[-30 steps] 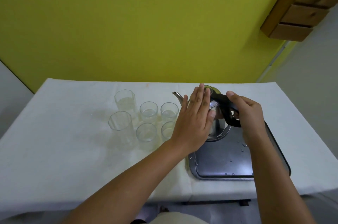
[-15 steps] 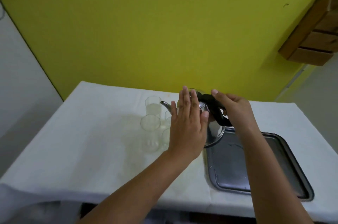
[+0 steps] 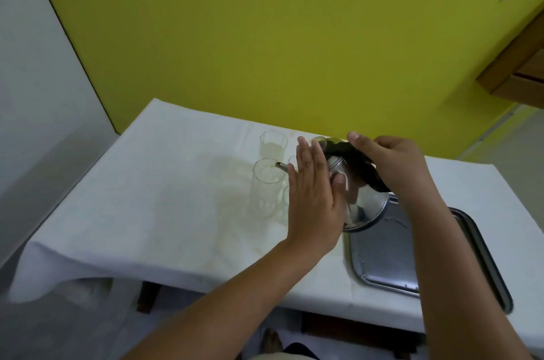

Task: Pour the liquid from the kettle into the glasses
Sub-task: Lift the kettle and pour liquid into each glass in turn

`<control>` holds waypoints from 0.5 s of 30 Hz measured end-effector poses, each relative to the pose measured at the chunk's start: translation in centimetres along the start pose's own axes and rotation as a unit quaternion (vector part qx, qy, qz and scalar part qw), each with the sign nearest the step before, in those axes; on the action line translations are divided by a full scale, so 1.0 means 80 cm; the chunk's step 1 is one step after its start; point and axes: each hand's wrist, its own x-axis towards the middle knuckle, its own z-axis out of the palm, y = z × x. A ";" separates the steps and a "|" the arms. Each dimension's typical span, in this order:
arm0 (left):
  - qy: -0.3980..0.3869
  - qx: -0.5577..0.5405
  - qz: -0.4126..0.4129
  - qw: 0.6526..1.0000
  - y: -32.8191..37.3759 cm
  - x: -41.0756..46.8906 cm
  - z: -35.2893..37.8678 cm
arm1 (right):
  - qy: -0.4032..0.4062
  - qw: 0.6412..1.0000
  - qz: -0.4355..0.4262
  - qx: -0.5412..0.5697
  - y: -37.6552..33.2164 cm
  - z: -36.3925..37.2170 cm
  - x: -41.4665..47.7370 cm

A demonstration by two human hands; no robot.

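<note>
A steel kettle [image 3: 363,203] with a black handle is lifted and tipped to the left. My right hand [image 3: 391,165] grips that handle. Flat against the kettle's side and lid rests my left hand [image 3: 313,197], fingers straight. The spout tip [image 3: 279,166] sits over the rim of a tall clear glass [image 3: 265,192]. Another tall glass [image 3: 273,143] with pale liquid stands behind it. Smaller glasses are mostly hidden behind my left hand.
A dark metal tray [image 3: 412,259] lies on the white-clothed table [image 3: 164,197] at the right, under the kettle's base. A yellow wall rises behind the table, and a wooden shelf [image 3: 521,71] hangs at the upper right.
The kettle has risen off the tray, moved left and tilted, bringing its spout over the near tall glass. Both hands went with it. The camera view has shifted.
</note>
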 end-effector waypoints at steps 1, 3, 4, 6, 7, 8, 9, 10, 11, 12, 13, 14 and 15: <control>-0.004 -0.009 -0.004 1.000 -0.001 0.000 -0.001 | 0.002 1.000 0.001 -0.006 0.000 0.000 -0.002; -0.014 -0.012 -0.004 1.000 -0.003 -0.001 -0.002 | 0.005 1.000 0.006 -0.013 0.000 -0.001 -0.004; -0.018 -0.009 -0.004 1.000 -0.002 -0.002 -0.003 | 0.006 1.000 0.007 -0.016 0.000 -0.001 -0.005; -0.023 0.001 -0.003 1.000 -0.001 -0.004 -0.005 | 0.007 1.000 0.004 -0.023 -0.001 -0.001 -0.006; -0.025 0.006 -0.001 1.000 0.001 -0.005 -0.006 | 0.007 1.000 0.001 -0.027 -0.001 0.000 -0.007; -0.026 0.009 0.000 1.000 0.002 -0.006 -0.006 | 0.008 1.000 -0.002 -0.030 -0.001 0.000 -0.007; -0.027 0.011 -0.001 1.000 0.002 -0.007 -0.006 | 0.008 0.999 -0.005 -0.033 -0.001 0.001 -0.008; -0.027 0.012 -0.003 1.000 0.003 -0.008 -0.006 | 0.008 0.999 -0.007 -0.037 -0.001 0.001 -0.009; -0.027 0.012 -0.006 1.000 0.003 -0.009 -0.006 | 0.008 0.999 -0.009 -0.040 -0.001 0.001 -0.010; -0.027 0.012 -0.007 1.000 0.003 -0.010 -0.005 | 0.008 0.999 -0.010 -0.041 -0.001 0.001 -0.011; -0.025 0.012 -0.007 1.000 0.004 -0.011 -0.004 | 0.008 0.999 -0.011 -0.042 0.000 0.000 -0.012; -0.023 0.012 -0.007 1.000 0.004 -0.012 -0.004 | 0.007 0.999 -0.013 -0.043 0.000 -0.001 -0.013; -0.021 0.011 -0.006 1.000 0.005 -0.013 -0.003 | 0.007 0.999 -0.017 -0.044 0.001 -0.001 -0.013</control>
